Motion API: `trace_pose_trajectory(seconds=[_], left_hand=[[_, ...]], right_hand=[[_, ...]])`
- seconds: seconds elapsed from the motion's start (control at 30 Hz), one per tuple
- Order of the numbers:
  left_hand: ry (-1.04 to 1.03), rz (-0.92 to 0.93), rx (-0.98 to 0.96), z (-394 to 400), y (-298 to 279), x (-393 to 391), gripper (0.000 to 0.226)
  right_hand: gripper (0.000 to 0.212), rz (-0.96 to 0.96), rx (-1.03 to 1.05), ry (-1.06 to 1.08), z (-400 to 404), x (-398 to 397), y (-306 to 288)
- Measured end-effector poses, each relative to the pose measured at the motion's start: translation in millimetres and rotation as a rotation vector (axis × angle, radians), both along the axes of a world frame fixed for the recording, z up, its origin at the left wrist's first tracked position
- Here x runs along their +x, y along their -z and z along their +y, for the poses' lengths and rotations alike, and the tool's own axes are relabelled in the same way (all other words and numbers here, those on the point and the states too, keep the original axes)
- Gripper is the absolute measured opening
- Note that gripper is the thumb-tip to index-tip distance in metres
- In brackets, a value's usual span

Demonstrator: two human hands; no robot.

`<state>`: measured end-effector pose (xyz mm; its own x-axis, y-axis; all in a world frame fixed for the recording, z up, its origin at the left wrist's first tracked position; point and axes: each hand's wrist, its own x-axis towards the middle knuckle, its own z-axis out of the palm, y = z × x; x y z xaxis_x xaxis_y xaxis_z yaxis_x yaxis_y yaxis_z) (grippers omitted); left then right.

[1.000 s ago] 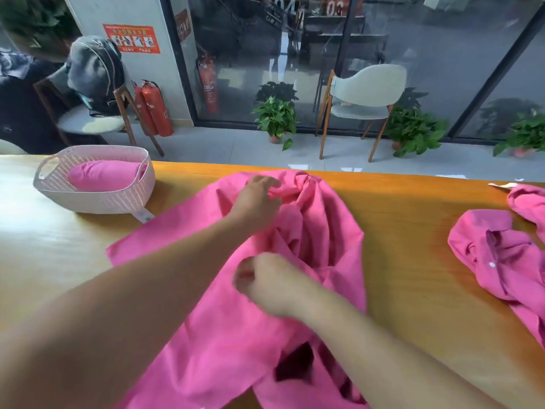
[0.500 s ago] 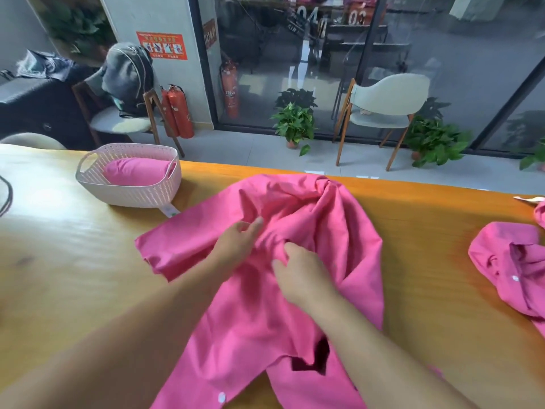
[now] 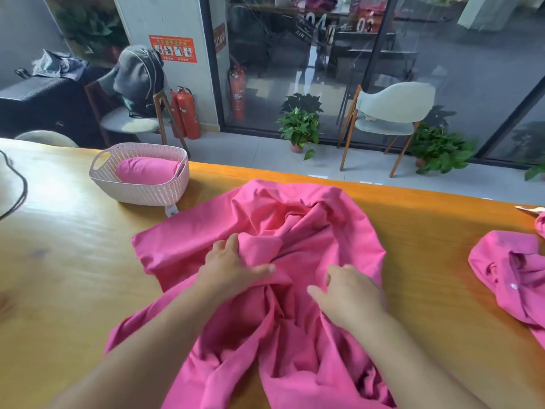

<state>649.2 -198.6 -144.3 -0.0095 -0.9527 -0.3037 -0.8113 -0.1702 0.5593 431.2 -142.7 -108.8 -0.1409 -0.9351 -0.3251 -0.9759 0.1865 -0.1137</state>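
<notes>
The pink garment [image 3: 333, 219] is laid lengthwise from the desk's [image 3: 59, 276] near edge to its far edge, a raised fold gripped by the left hand [image 3: 233, 270], cloth seemingly pinched by the right hand [image 3: 351, 293].

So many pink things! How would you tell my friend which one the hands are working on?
Find the long wooden table and look at its middle. The big pink garment lies spread there, with the left hand gripping a fold and the right hand on it. The rolled pink bundle sits in the basket far left; the other pink garment lies untouched at the right edge.
</notes>
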Motion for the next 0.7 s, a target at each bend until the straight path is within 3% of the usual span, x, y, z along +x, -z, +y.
trace_pose_trajectory(seconds=[0.07,0.13,0.2,0.3,0.37,0.47,0.53,0.6,0.63,0.7], left_hand=[[0.073,-0.068,0.018,9,15,-1,0.108],[0.124,-0.162,-0.009,13,24,-2,0.084],[0.198,-0.230,-0.020,18,27,1,0.077],[0.326,-0.279,-0.009,23,23,16,0.074],[0.451,-0.272,-0.052,29,19,32,0.063],[0.605,-0.401,-0.065,41,9,50,0.054],[0.718,-0.553,-0.005,51,2,55,0.044],[0.790,-0.662,0.147,57,-10,53,0.051],[0.802,-0.683,0.240,57,-20,50,0.058],[0.729,-0.572,0.355,53,-36,40,0.062]], right_hand=[[0.091,0.041,0.249,0.029,7,-7,1],[0.117,0.046,0.395,0.012,18,-5,17],[0.105,0.064,0.376,-0.024,29,-5,33],[0.056,0.135,0.236,-0.114,34,-29,34],[0.040,0.262,0.176,-0.190,30,-59,22],[0.038,0.500,0.223,-0.226,16,-114,2],[0.040,0.598,0.445,-0.203,4,-138,-3],[0.034,0.643,0.716,-0.256,-3,-142,-3],[0.028,0.635,0.732,-0.317,-6,-134,-5],[0.032,0.481,0.459,-0.372,-13,-115,-1]])
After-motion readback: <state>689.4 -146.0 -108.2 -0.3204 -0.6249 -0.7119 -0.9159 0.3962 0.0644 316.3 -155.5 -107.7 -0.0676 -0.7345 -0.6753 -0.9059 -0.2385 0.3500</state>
